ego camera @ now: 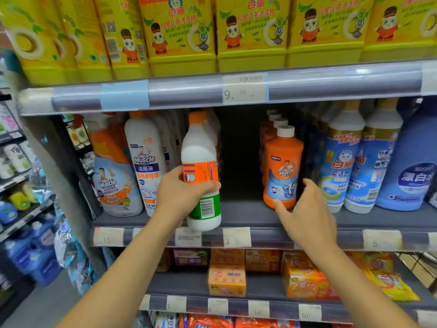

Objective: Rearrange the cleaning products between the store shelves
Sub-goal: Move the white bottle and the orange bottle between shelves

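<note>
My left hand grips a white bottle with an orange cap around its orange label, holding it upright just in front of the middle shelf. My right hand is spread with relaxed fingers beside the front orange Mr Muscle drain-cleaner bottle; thumb and fingertips lie close to its lower right side, and contact is unclear. More orange bottles stand in a row behind it. A dark gap in the shelf lies between the two hands.
Left of the held bottle stand a white Mr Muscle toilet cleaner and an orange spray bottle. Blue and white bottles fill the right. Yellow detergent bottles line the top shelf, soap packs the lower one.
</note>
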Tool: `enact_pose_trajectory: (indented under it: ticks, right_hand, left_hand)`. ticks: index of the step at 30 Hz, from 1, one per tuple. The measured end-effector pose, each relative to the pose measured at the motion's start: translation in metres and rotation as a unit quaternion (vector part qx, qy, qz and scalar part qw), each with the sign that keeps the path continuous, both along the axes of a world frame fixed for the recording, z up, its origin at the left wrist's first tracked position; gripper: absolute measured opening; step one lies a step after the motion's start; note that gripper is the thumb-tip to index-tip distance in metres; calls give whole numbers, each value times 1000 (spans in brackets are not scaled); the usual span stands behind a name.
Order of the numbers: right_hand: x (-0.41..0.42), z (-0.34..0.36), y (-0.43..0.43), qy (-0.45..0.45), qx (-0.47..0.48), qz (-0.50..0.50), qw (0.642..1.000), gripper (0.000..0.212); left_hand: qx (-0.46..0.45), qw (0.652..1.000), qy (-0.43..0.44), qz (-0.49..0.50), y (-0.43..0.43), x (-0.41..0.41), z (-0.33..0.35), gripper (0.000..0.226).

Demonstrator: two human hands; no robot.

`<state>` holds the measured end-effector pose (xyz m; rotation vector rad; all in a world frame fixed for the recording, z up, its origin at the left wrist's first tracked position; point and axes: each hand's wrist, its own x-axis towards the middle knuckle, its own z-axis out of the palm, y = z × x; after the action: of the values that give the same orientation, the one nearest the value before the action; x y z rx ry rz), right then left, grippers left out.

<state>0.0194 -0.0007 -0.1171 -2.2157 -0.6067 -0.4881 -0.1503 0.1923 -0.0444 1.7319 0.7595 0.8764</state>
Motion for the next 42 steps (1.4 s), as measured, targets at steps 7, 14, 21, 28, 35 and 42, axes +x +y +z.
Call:
enact_pose_trajectory:
  ticks: [7,14,21,28,35,42]
  right_hand:
    - [-19,-40,-25,-196,-158,91,964,55]
    - [-17,-47,-26,-210,-177,96,957,57]
    - [-19,-47,-27,-197,-175,91,960,57]
    - [-20,-45,-28,-187,-175,97,962,58]
    - [-22,-33,-26,-105,-87,97,986,55]
    - [8,6,9,81,-19,35,996,67]
  left_hand:
    - [29,999,6,31,27,36,-7,64]
    - [79,994,-7,79,35,51,-28,63]
    - [96,992,2,87,36,56,-30,66]
    - [122,986,0,112,27,67,-30,72]
    - [87,988,104,68,35,61,-54,80]
    - [21,996,77,29,38,60,-56,69]
